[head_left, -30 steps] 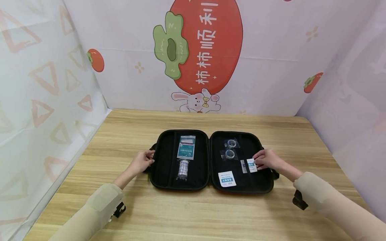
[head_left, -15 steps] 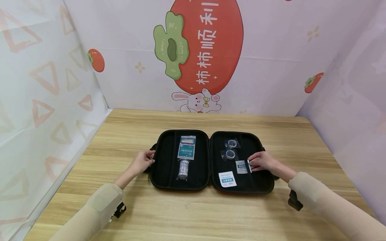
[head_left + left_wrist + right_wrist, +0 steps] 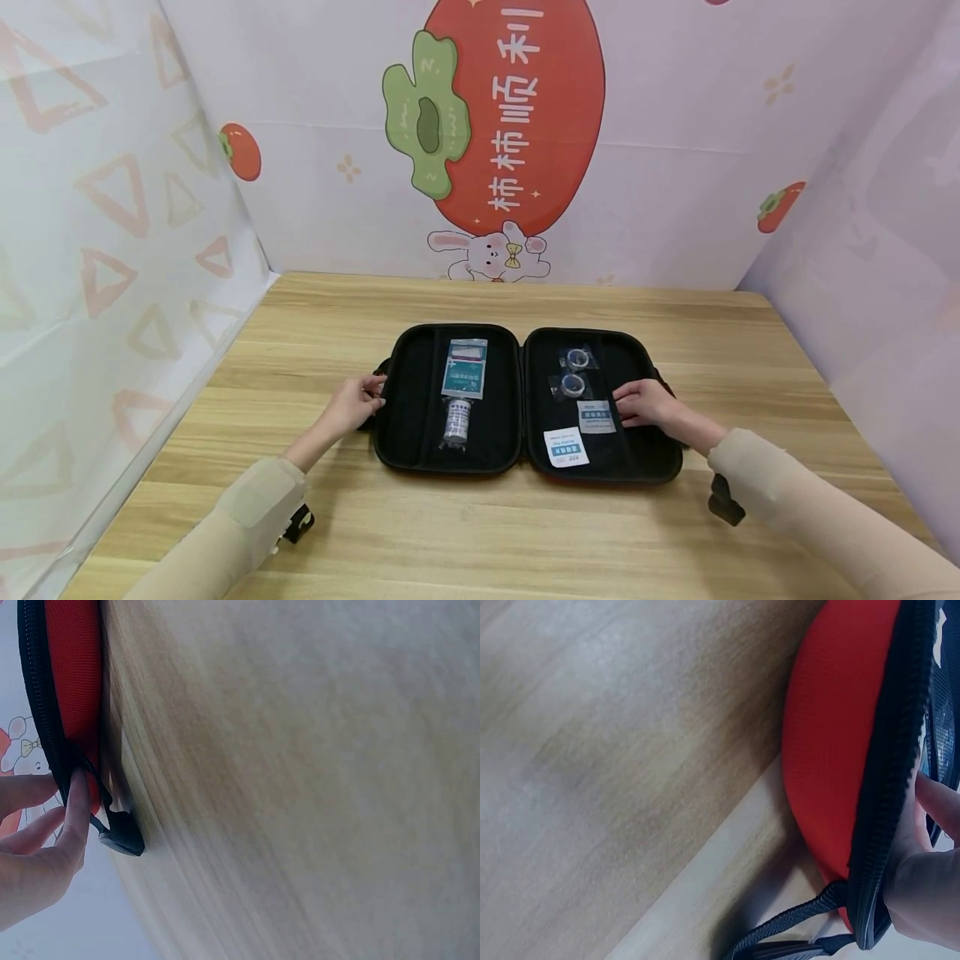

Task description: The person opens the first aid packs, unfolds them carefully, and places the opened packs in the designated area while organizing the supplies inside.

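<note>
An unzipped black-lined case (image 3: 405, 450) with a red outer shell (image 3: 832, 742) lies spread on the table. My left hand (image 3: 355, 404) pinches the left rim, one finger outside near the zip pull (image 3: 124, 834). My right hand (image 3: 647, 403) reaches over the right rim, its fingertips at the right edge of an alcohol pad packet (image 3: 596, 417) that looks greyed under mesh. The case wall hides some of its fingers, so their grip is unclear. A second alcohol pad packet (image 3: 566, 447) lies to the lower left, and two wrapped tape rolls (image 3: 573, 385) sit above.
In the left half are a teal-and-white flat packet (image 3: 463, 368) and a clear-wrapped white roll (image 3: 457, 420). The wooden table (image 3: 480, 533) surrounds the case. Printed cloth walls (image 3: 300, 208) stand at the back and both sides.
My right hand has moved left and the alcohol pad packet has slid left with it, from partly outside the mesh to behind it. The left hand has stayed at the rim.
</note>
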`<state>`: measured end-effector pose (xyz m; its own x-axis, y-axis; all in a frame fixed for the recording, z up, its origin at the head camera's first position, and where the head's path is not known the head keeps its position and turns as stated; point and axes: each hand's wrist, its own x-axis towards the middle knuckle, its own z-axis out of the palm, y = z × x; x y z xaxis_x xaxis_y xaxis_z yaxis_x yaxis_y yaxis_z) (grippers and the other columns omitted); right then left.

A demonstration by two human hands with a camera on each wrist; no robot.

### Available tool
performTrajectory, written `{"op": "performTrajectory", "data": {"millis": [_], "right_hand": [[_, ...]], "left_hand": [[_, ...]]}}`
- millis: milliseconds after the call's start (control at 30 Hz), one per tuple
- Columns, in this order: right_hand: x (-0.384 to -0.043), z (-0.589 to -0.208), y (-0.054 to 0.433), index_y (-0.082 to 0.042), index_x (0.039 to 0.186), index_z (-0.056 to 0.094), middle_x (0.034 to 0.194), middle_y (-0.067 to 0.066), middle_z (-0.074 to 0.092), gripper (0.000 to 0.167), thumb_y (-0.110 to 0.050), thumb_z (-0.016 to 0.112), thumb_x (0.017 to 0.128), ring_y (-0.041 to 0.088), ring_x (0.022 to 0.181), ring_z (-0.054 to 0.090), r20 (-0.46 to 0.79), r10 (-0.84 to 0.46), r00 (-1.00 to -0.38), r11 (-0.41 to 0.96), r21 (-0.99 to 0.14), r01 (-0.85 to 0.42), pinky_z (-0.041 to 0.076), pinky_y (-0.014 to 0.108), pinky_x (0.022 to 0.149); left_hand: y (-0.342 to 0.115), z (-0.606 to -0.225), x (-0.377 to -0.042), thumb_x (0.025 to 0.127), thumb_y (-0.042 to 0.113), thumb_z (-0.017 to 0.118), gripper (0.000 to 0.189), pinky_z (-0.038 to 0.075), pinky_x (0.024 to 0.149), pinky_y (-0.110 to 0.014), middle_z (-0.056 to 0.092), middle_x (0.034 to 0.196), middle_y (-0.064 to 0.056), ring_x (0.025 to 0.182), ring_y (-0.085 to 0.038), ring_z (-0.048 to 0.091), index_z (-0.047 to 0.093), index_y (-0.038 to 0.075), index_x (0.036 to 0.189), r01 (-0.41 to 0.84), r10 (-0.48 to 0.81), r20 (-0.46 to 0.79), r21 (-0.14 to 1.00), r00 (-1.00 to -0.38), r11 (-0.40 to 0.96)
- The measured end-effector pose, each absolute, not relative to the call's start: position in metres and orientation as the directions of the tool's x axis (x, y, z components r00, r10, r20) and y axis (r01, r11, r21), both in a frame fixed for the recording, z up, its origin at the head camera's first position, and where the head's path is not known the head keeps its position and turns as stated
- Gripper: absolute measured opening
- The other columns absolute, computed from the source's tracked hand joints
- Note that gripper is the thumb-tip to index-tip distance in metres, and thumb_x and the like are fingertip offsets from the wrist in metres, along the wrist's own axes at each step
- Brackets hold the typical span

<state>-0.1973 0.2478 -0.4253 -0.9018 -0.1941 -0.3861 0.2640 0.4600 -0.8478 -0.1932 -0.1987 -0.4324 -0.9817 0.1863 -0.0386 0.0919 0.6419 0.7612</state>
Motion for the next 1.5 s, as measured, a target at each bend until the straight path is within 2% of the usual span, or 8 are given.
{"op": "performTrajectory", "data": {"millis": [500, 1000, 1333, 1500], "right_hand": [[-0.199, -0.43, 0.242, 0.019, 0.103, 0.047, 0.084, 0.014, 0.064, 0.025, 0.006, 0.051, 0.083, 0.011, 0.067, 0.058, -0.397, -0.169, -0.902, 0.454, -0.844, 0.286, 0.052, 0.025, 0.059], [-0.201, -0.429, 0.242, 0.017, 0.107, 0.051, 0.09, 0.018, 0.064, 0.026, 0.004, 0.051, 0.084, 0.016, 0.072, 0.062, -0.424, -0.171, -0.889, 0.468, -0.829, 0.305, 0.052, 0.029, 0.063], [-0.199, -0.423, 0.248, 0.021, 0.106, 0.048, 0.092, 0.025, 0.062, 0.028, 0.006, 0.051, 0.082, 0.016, 0.073, 0.061, -0.34, -0.24, -0.909, 0.496, -0.848, 0.186, 0.052, 0.035, 0.067], [-0.198, -0.42, 0.252, 0.023, 0.105, 0.045, 0.087, 0.023, 0.062, 0.028, 0.007, 0.051, 0.082, 0.017, 0.071, 0.06, -0.31, -0.268, -0.912, 0.48, -0.864, 0.152, 0.052, 0.037, 0.067]], "left_hand": [[-0.198, -0.433, -0.193, 0.08, -0.009, 0.053, 0.037, 0.046, 0.055, -0.025, 0.056, 0.091, -0.021, 0.064, -0.016, 0.053, 0.048, -0.015, 0.116, 0.069, 0.174, -0.06, 0.758, -0.983, 0.648], [-0.198, -0.433, -0.193, 0.081, -0.009, 0.053, 0.037, 0.046, 0.055, -0.027, 0.056, 0.091, -0.021, 0.063, -0.017, 0.053, 0.047, -0.015, 0.117, 0.076, 0.177, -0.053, 0.758, -0.983, 0.648], [-0.199, -0.433, -0.194, 0.081, -0.009, 0.053, 0.037, 0.046, 0.055, -0.027, 0.056, 0.092, -0.021, 0.064, -0.017, 0.054, 0.047, -0.015, 0.117, 0.073, 0.178, -0.058, 0.758, -0.982, 0.648], [-0.198, -0.433, -0.194, 0.081, -0.009, 0.053, 0.037, 0.046, 0.055, -0.026, 0.056, 0.091, -0.021, 0.063, -0.017, 0.054, 0.047, -0.015, 0.117, 0.079, 0.18, -0.055, 0.75, -0.982, 0.656]]}}
